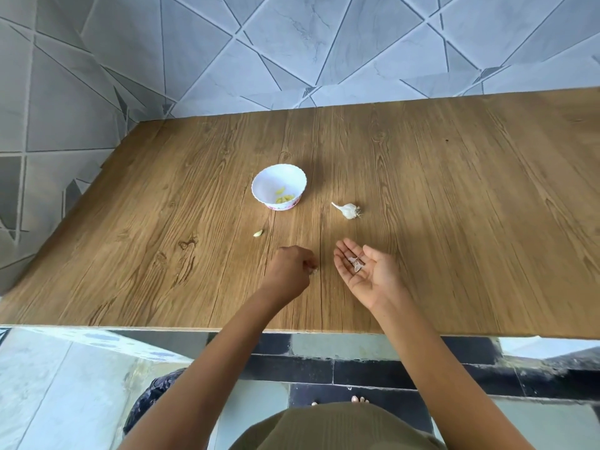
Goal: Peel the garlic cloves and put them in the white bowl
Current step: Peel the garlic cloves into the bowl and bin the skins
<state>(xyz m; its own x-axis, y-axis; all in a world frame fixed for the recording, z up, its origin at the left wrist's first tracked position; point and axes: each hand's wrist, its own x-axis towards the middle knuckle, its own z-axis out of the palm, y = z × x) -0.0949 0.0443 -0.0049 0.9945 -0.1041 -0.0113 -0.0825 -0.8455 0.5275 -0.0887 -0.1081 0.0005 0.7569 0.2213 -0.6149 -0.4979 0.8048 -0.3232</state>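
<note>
A white bowl [279,186] stands on the wooden table [454,190] and holds several peeled yellowish cloves [284,197]. To its right lies a partial garlic head [348,209] with its stalk. One loose clove [257,233] lies to the bowl's front left. My left hand [290,271] rests on the table with fingers curled, pinching a small scrap of garlic skin [314,270] at the fingertips. My right hand [363,271] is palm up with fingers spread, and bits of papery garlic peel [356,264] lie on the palm.
A tiled wall runs behind the table and along its left side. The table's front edge [227,329] is close to my body, with tiled floor below it.
</note>
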